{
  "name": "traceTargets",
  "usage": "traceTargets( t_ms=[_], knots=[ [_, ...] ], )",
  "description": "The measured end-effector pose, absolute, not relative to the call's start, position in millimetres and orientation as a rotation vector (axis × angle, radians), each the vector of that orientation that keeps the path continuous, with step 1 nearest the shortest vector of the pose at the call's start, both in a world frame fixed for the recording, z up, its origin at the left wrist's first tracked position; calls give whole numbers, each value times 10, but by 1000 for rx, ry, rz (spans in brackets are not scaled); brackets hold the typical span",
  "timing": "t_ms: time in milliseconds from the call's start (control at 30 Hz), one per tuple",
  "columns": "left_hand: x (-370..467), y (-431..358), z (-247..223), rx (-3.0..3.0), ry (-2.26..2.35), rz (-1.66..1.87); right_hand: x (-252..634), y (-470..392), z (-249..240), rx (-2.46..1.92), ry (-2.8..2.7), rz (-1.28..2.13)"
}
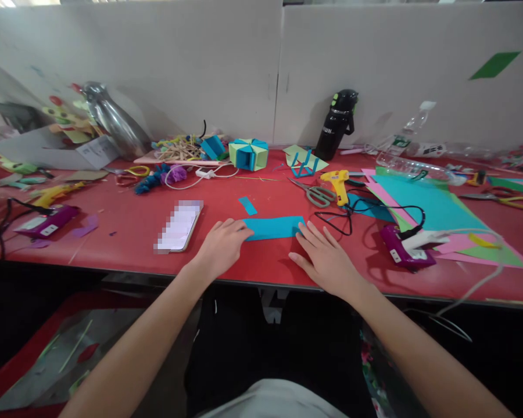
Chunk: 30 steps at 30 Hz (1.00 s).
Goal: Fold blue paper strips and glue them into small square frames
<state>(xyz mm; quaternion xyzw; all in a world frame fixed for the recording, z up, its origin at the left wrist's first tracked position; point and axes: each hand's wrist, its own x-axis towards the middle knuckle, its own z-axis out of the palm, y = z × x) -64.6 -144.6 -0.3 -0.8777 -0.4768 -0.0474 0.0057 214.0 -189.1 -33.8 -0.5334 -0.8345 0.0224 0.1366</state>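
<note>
Strip of blue paper | left hand pinching left end | right hand spread, touching right end

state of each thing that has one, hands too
blue strip, laid out lengthwise
left hand, fingers curled at its left end
right hand, fingers spread at its right end
phone, face up, screen lit
black bottle, lid on
yellow glue gun, lying down, heat unclear
</note>
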Motion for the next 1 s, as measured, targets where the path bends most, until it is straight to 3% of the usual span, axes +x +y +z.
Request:
traceTargets(
  t_ms=[200, 567, 1000],
  knots=[
    [-433, -1519, 87, -2751, -1397, 87, 2115, -1701, -264, -1525, -2427, -57],
    [-457, -1421, 187, -2778, -1096, 332, 2366, -1138, -267, -1055, -2649, 212],
    [-558, -1281, -8, -2904, -1376, -58, 2200, -1250, -401, -1038, -2625, -47]
  ],
)
